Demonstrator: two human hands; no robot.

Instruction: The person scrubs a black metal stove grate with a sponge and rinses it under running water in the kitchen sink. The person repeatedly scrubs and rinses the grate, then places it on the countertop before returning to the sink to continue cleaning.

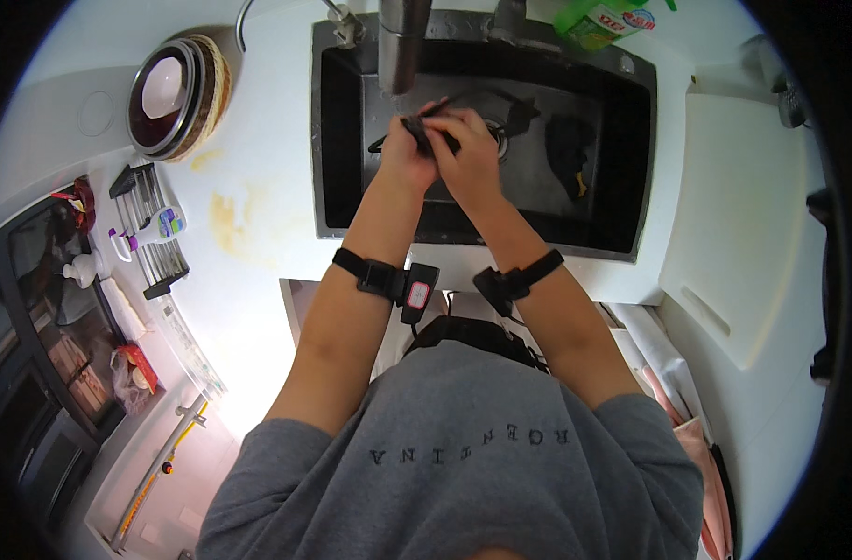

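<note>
Both my hands are over a black sink (328, 161), below the dark faucet (399, 56). My left hand (406, 161) is closed around a small dark, pliable-looking item (417, 133), whose exact kind I cannot make out. The fingers of my right hand (471, 150) pinch the same item from the other side. A thin dark loop sticks out to the left of my left hand. On the sink floor, right of the drain (497, 136), lies a black cloth-like thing (568, 150) with a yellow tip. What looks like water shows just under the faucet.
Stacked bowls and a basket (224, 80) stand on the counter at left, near a wire rack (142, 210) and a purple-topped spray bottle (161, 225). A green bottle (594, 24) is behind the sink. A white board (730, 210) stands at right.
</note>
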